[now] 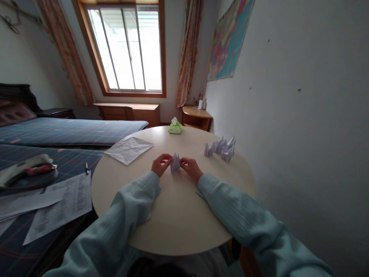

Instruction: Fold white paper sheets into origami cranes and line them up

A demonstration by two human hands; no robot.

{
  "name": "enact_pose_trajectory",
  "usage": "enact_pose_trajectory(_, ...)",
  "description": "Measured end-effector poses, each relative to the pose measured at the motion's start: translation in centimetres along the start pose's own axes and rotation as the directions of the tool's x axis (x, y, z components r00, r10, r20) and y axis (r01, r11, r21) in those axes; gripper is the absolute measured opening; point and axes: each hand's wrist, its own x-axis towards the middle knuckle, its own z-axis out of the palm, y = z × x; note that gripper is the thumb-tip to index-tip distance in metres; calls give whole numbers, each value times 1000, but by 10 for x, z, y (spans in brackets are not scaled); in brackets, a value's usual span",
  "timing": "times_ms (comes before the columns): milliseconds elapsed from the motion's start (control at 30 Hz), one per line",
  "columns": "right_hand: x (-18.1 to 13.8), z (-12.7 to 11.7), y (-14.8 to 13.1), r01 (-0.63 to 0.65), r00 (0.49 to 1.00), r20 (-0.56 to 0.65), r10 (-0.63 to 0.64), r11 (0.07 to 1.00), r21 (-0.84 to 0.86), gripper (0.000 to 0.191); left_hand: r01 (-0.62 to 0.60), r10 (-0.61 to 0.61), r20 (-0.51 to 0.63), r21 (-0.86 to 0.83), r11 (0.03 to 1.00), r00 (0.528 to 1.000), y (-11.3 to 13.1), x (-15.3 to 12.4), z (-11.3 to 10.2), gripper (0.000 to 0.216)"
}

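A small folded piece of pale paper [175, 163] stands on the round cream table [173, 215], held between both my hands. My left hand [160, 164] pinches its left side with closed fingers. My right hand [190, 167] pinches its right side the same way. Both forearms in light blue sleeves rest on the tabletop. A creased, unfolded white sheet [128, 149] lies flat to the left of my hands. A cluster of finished folded paper figures [221, 148] sits to the right, near the wall.
A green tissue pack [175, 127] sits at the table's far edge. The white wall runs close along the right. A bed [57, 132] with printed papers [57, 202], a pen [87, 167] and a pouch [27, 166] lies to the left.
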Motion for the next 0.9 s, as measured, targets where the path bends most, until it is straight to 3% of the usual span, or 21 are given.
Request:
enact_pose_trajectory(600,0,0,0,-2,1000,2,2,1000,-3,13,4,-3,23,-28,1000,1000,5,-2,0,23)
enact_pose_trajectory(900,-1,0,-1,-6,1000,4,6,1000,-4,13,30,-35,140,38,999,990,-10,-1,2,16)
